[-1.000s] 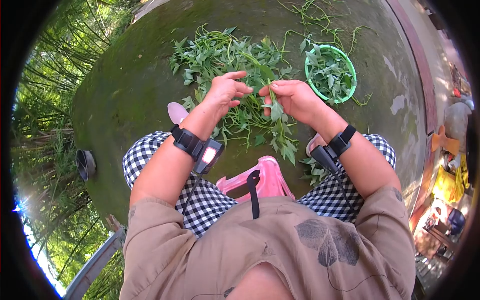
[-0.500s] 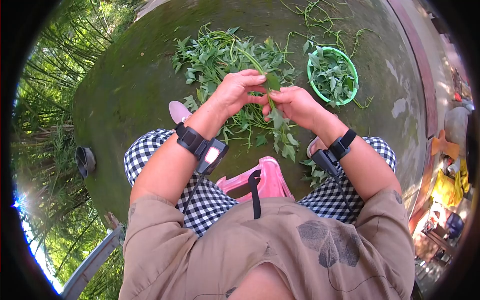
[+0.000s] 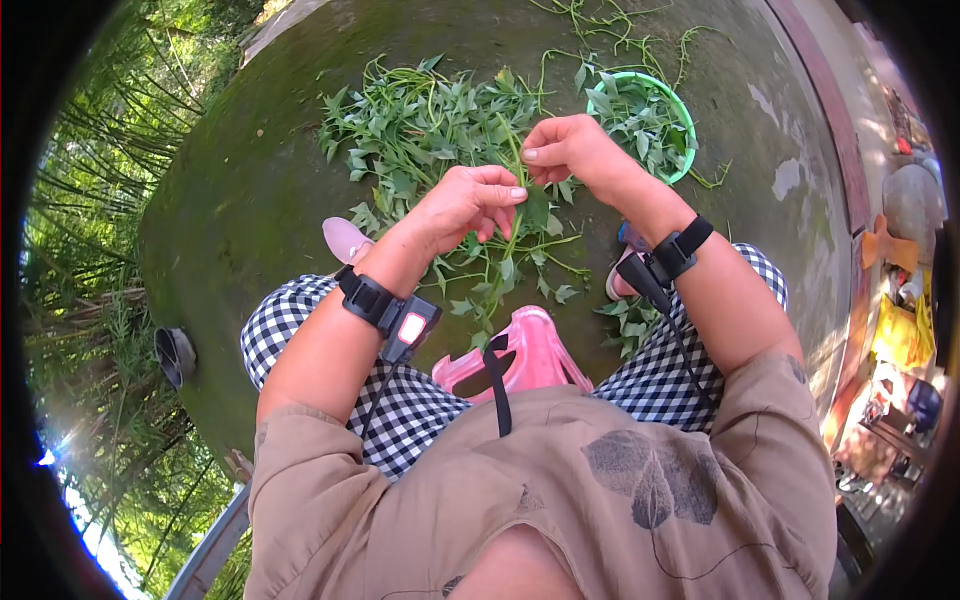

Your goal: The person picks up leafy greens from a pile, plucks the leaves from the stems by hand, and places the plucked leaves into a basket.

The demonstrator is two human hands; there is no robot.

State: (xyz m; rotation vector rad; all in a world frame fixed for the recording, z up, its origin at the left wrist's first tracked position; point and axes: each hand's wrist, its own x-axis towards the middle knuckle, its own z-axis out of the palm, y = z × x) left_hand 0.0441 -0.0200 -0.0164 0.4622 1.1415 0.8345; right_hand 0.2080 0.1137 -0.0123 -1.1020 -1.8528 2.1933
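A leafy green vine (image 3: 507, 268) hangs from my left hand (image 3: 465, 208), whose thumb and fingers pinch its stem. Its lower leaves dangle toward the pink stool. Slightly higher and to the right, my right hand (image 3: 575, 150) has its thumb and fingertips pinched together at the upper stem. Just beyond both hands lies a loose pile of leafy vines (image 3: 410, 125) on the ground. A round basket with a green rim (image 3: 689, 125) stands past my right hand, filled with picked leaves (image 3: 640, 115); my right forearm is close to it.
A pink plastic stool (image 3: 540, 350) sits between my knees. Bare stems (image 3: 620, 35) are strewn on the mossy ground at the far right. A dark pot (image 3: 175, 357) lies at the left, near bamboo-like greenery. Bags and household items (image 3: 895, 330) line the right edge.
My right hand has risen along the stem, above my left hand, which has dropped slightly. The vine now hangs more upright. The whole view has shifted a little.
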